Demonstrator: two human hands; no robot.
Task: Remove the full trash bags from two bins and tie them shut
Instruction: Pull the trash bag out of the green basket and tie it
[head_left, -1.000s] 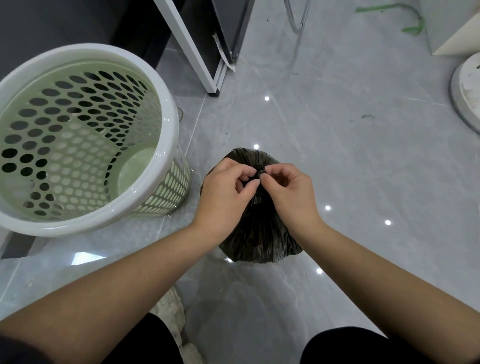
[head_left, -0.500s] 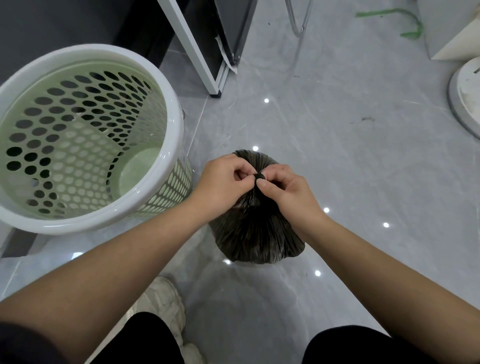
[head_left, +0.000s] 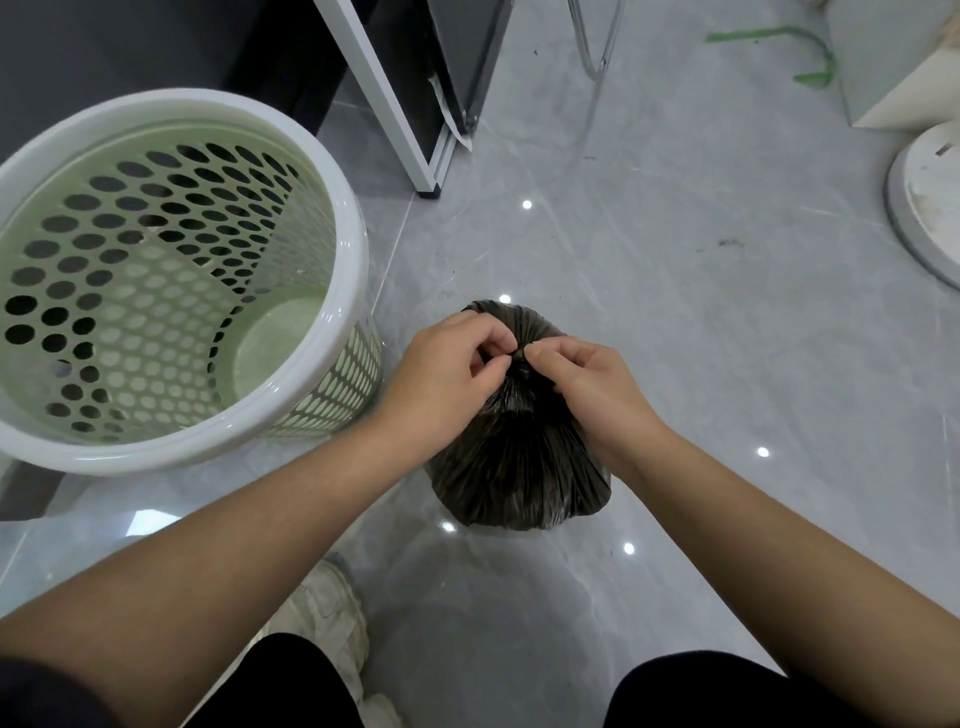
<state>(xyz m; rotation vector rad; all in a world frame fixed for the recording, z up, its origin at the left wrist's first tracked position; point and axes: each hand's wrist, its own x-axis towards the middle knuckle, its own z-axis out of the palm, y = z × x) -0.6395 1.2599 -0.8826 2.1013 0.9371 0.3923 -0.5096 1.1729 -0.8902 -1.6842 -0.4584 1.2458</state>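
Pinching black trash bag (head_left: 519, 467) knot, both hands, left hand (head_left: 447, 374), right hand (head_left: 592, 389), bin (head_left: 337, 218) unlined

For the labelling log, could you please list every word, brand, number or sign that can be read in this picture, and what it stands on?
No text can be read in this view.
Black trash bag: plain plastic, no print. The left hand and right hand cover part of its neck.
Perforated bin: no label or brand shows.
White round base: scuff marks only, no lettering.
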